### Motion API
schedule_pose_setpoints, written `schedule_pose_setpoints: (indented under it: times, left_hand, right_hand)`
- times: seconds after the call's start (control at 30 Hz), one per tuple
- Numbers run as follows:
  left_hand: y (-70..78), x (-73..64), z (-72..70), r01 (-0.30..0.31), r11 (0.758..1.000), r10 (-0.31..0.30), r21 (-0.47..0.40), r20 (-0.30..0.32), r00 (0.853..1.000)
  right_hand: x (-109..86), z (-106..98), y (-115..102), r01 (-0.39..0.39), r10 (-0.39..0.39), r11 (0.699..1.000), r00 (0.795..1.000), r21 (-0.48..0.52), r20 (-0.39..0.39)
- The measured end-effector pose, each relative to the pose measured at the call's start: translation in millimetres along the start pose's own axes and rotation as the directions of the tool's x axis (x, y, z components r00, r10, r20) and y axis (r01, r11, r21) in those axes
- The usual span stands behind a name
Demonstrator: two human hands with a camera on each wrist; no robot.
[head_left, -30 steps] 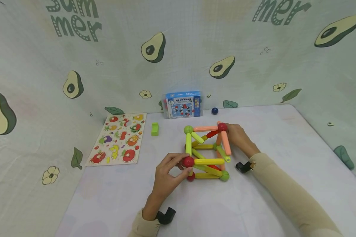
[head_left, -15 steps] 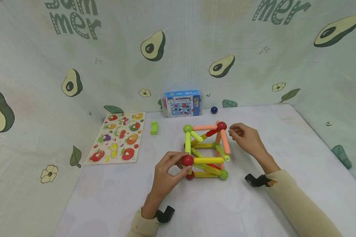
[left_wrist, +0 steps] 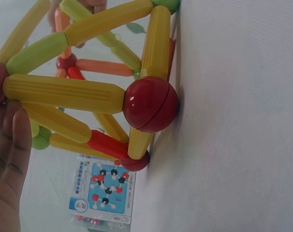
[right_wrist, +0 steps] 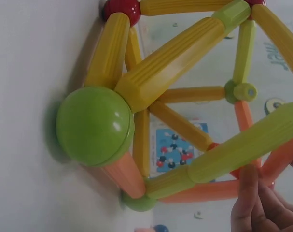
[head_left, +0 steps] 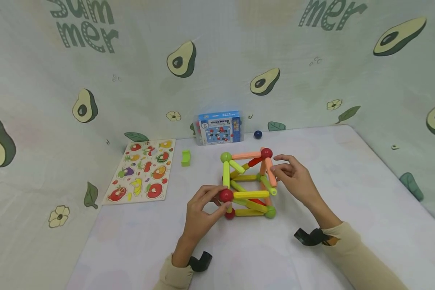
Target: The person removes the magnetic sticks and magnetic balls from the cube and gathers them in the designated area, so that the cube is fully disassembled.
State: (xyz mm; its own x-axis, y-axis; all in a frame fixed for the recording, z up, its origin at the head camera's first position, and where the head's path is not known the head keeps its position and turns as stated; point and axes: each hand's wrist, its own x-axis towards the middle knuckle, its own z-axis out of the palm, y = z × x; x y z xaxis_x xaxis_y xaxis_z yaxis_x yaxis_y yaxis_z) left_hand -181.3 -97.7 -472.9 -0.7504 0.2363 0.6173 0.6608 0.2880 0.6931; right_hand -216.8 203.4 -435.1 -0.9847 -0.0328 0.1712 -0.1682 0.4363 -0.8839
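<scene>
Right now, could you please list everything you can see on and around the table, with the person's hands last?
Stick-and-ball frame of plastic rods: one, yellow, green, orange and red, table centre.
Red ball joint: one, red, frame's near-left top corner.
Orange rod: one, orange, frame's right side.
Fruit peg puzzle board: one, multicoloured, left of the frame.
Small green block: one, green, between board and box.
Blue toy box: one, blue, at the back wall.
Dark blue ball: one, right of the box.
White table: one.
Avocado-print backdrop: pale green, behind.
Left hand: pinches the red ball joint.
Right hand: fingertips at the orange rod.
</scene>
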Motion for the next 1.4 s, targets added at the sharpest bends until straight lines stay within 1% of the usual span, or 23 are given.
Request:
schedule_pose_setpoints:
  times: [0.13,0.27,0.37,0.47,0.57,0.7,0.8,0.97,1.17,1.27,1.4]
  left_hand:
    - [-0.2,-0.9,1.4,0.006,1.0,-0.006,0.001,-0.006,1.0]
    - [0.5,-0.6,2.9,-0.012,1.0,0.012,-0.005,-0.014,1.0]
    - [0.8,-0.3,3.3,-0.02,1.0,0.02,-0.013,-0.014,1.0]
    - [0.3,-0.3,2.2,-0.005,1.0,0.005,-0.012,-0.007,1.0]
    - [-0.5,-0.8,0.1,0.007,1.0,-0.007,-0.008,-0.005,1.0]
    - [-1.2,-0.8,-0.4,0.007,1.0,-0.007,-0.015,-0.006,1.0]
    - [-1.8,-0.2,1.3,0.005,1.0,-0.005,-0.027,-0.002,1.0]
    - [-1.1,0.3,3.5,-0.001,1.0,0.001,-0.025,-0.01,1.0]
    - [-0.2,0.8,3.6,0.0,1.0,-0.001,-0.021,-0.01,1.0]
    - [-0.4,0.1,2.6,0.0,1.0,-0.001,-0.013,-0.012,1.0]
    - [-1.2,-1.3,1.4,0.008,1.0,-0.009,-0.006,-0.012,1.0]
  right_hand:
    - [0.6,3.2,0.9,0.044,-0.044,0.999,0.999,0.013,0.005]
    - [1.5,3.4,2.9,0.085,-0.085,0.996,0.996,0.008,-0.009]
    - [1.8,1.3,4.8,0.097,-0.097,0.995,0.995,-0.005,-0.021]
    - [1.8,-0.8,5.5,0.097,-0.097,0.995,0.995,-0.029,-0.016]
    - [1.5,-0.6,5.2,0.094,-0.093,0.994,0.995,-0.058,0.022]
    - [2.2,1.7,5.8,0.089,-0.083,0.99,0.995,-0.106,0.06]
    - [3.9,-0.9,6.4,0.082,-0.075,0.987,0.996,-0.135,0.052]
    - [8.1,-14.0,8.8,0.077,-0.071,0.982,0.997,-0.171,0.042]
    - [20.6,-27.7,22.3,0.036,-0.035,0.971,0.999,-0.238,0.008]
    - [31.6,-30.2,31.5,0.014,-0.013,0.962,1.0,-0.271,0.006]
    - [48.4,-31.1,40.4,0.011,-0.009,0.954,1.0,-0.301,0.008]
